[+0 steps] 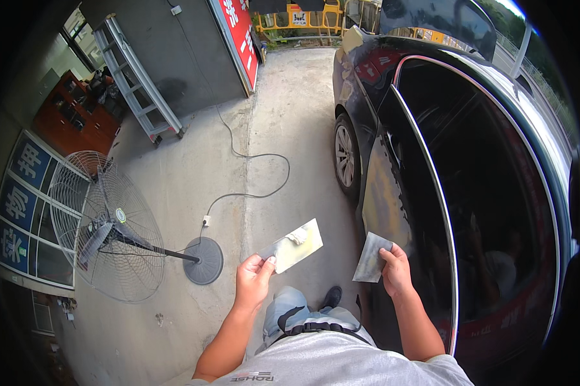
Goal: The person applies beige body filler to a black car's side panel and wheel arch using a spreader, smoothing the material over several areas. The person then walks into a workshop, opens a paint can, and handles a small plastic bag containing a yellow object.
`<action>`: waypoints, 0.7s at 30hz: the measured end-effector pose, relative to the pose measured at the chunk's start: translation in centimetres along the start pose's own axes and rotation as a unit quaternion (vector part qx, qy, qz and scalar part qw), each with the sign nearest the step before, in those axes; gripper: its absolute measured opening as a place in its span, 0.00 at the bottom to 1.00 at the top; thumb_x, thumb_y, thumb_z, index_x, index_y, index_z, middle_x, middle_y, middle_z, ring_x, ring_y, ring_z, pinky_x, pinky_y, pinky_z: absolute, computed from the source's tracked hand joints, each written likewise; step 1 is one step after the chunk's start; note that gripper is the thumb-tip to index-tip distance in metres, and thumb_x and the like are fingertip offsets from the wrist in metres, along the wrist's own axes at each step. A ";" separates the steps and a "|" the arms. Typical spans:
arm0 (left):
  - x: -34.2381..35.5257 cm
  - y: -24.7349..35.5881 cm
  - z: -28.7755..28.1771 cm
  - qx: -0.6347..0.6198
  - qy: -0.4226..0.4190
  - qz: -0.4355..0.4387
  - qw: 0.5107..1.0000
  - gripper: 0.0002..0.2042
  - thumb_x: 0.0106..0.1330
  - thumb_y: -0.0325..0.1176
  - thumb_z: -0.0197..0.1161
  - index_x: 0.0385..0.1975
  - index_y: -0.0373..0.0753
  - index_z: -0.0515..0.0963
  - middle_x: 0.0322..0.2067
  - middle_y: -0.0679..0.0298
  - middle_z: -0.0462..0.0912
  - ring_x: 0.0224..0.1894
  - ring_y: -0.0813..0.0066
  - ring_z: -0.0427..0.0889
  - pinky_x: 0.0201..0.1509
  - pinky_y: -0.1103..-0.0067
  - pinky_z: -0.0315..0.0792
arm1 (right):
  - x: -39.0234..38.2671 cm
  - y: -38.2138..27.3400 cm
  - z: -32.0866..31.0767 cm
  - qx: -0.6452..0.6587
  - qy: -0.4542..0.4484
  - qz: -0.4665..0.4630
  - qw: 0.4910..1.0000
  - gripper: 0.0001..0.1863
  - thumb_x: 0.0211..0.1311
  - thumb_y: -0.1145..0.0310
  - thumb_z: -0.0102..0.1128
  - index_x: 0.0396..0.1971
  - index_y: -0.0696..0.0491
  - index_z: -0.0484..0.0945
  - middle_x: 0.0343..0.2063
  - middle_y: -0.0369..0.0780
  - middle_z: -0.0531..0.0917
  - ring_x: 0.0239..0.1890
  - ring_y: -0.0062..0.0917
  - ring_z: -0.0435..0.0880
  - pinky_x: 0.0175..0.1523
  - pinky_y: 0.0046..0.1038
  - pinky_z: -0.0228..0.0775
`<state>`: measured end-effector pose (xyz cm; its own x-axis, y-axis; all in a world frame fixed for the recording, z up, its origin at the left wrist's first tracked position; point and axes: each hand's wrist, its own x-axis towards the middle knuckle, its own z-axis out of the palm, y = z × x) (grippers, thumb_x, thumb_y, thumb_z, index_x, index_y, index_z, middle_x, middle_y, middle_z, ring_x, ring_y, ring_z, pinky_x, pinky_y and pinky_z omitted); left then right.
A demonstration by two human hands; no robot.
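Note:
My left hand pinches one end of a flat, pale yellow putty board between thumb and fingers. On top of the board sits a small whitish lump of putty. A thin grey rectangular spreader with darker smears is gripped at its edge by my right hand. The two flat pieces are apart, in front of my waist. Close to the spreader is the dark car's side panel, which carries yellowish and grey patches of filler.
The dark car stands along my right, its rear wheel ahead. At left is a large pedestal fan on a round base. A black cable loops over the concrete floor. A ladder leans against the wall.

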<state>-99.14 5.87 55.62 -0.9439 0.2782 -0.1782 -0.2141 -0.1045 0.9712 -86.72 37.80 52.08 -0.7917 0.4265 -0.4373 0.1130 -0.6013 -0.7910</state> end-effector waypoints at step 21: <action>58.2 13.6 10.1 0.293 -0.392 0.076 0.869 0.17 0.72 0.24 0.60 0.59 0.31 0.80 0.35 0.58 0.85 0.31 0.80 0.77 0.37 0.80 0.75 | 46.9 -10.1 26.8 0.062 0.038 -0.154 0.985 0.05 0.74 0.73 0.57 0.46 0.54 0.78 0.40 0.33 0.85 0.44 0.16 0.81 0.54 0.24 0.71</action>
<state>-154.44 30.27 60.08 -0.4397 0.8924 -0.1013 0.2799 0.2433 0.9287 -141.11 45.75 50.99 -0.7288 0.6487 -0.2189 -0.2042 -0.5112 -0.8348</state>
